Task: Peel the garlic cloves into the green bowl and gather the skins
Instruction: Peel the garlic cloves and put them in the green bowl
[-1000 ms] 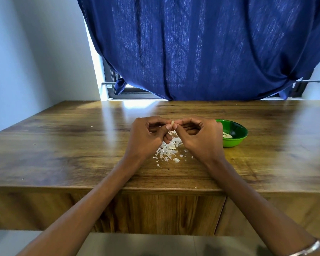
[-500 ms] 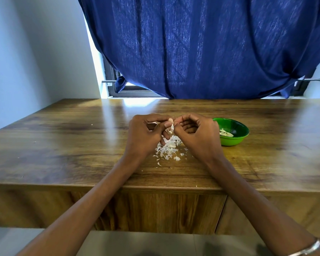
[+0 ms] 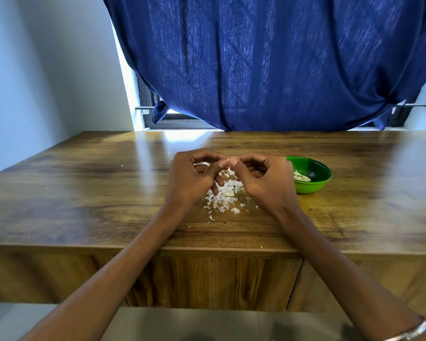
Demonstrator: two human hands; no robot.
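Observation:
My left hand (image 3: 192, 179) and my right hand (image 3: 263, 179) meet above the table's middle and pinch one small garlic clove (image 3: 229, 160) between thumbs and fingertips; most of the clove is hidden by the fingers. Below the hands lies a loose pile of white garlic skins (image 3: 225, 196), with a few flakes scattered toward the front. The green bowl (image 3: 315, 184) stands just right of my right hand and holds a few peeled cloves (image 3: 301, 177).
The wooden table (image 3: 84, 193) runs wide to both sides, its front edge near my forearms. A blue curtain (image 3: 268, 62) hangs over the window behind. Tiny skin specks lie at the left of the tabletop.
Both hands stayed together on the clove, with the fingertips shifting slightly on it. The skin pile and bowl have not moved.

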